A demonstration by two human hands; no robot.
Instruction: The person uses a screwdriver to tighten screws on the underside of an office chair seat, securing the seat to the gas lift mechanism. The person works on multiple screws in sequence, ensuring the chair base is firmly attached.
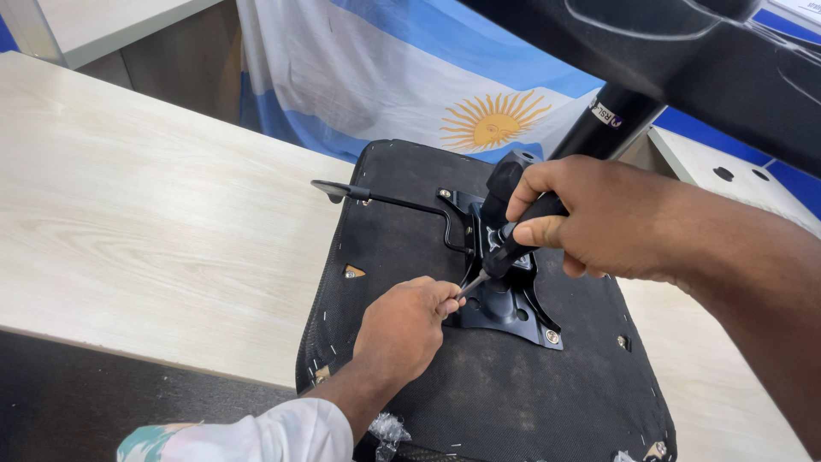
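A screwdriver with a black rubbery handle slants down onto the black stamped-metal mechanism plate bolted to an upturned chair seat — coarse, dusty black fabric. The right hand clenches the handle; the left hand pinches the steel tip. Everything rests on a pale woodgrain bench — a striped sun flag hangs behind.

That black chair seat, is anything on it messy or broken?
Yes. The seat lies upside down on the table, its black fabric dusty, with staples showing and scraps of clear plastic wrap hanging at the near edge.
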